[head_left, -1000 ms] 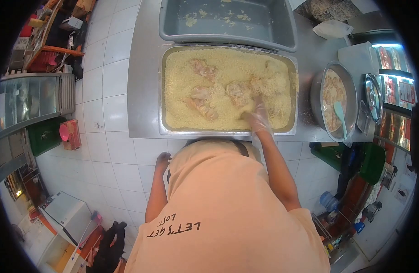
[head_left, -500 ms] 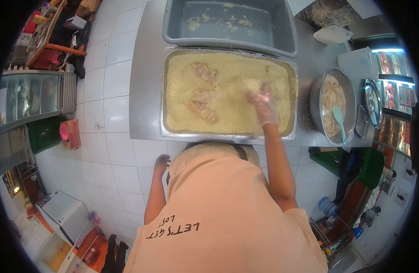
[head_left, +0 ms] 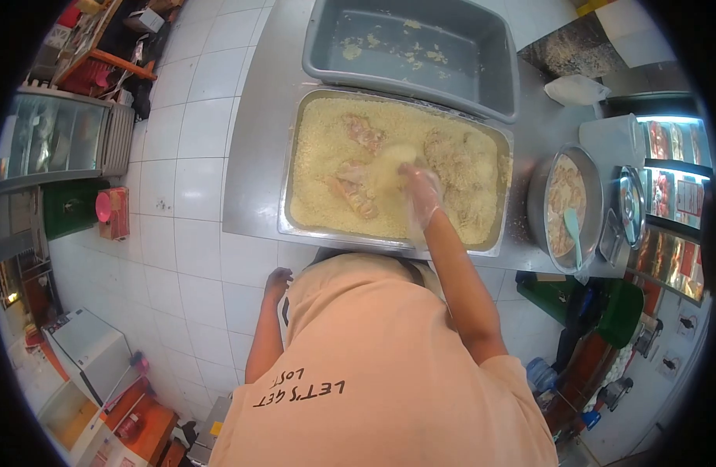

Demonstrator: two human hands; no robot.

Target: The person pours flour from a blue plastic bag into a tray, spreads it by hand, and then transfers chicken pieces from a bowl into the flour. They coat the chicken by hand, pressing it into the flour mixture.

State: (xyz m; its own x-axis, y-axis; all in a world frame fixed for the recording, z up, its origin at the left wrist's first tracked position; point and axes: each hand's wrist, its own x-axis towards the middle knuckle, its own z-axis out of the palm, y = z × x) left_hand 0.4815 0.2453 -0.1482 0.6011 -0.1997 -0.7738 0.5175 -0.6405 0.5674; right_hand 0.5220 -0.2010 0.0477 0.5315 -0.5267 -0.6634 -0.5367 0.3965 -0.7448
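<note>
1. Breadcrumbs (head_left: pixel 327 204) fill a wide metal tray (head_left: pixel 350 237) on the steel counter (head_left: pixel 257 156), straight ahead of the person at 12 o'clock
2. The right hand (head_left: pixel 420 196), in a thin clear glove, reaches into the middle of the tray and rests on the crumbs. A pale heap of crumbs (head_left: pixel 397 156) lies just beyond it at 11 o'clock
3. The glove and blur hide its fingers, so it cannot be told whether they are spread, pressed together or pinching crumbs
4. Two chicken pieces (head_left: pixel 364 134) lie partly bare in the crumbs at 10 and 11 o'clock from the hand, and a crumb-coated lump (head_left: pixel 451 152) sits at 1 o'clock from it
5. The left hand (head_left: pixel 278 282) hangs beside the person's hip, below the counter edge and well apart from the tray. Its fingers are loosely curled and hold nothing
6. A grey tub (head_left: pixel 334 74) with a few crumbs in it touches the tray's far side at 12 o'clock
7. A round pot (head_left: pixel 538 194) holding battered pieces and a pale green spatula (head_left: pixel 573 229) stands at 3 o'clock from the tray
</note>
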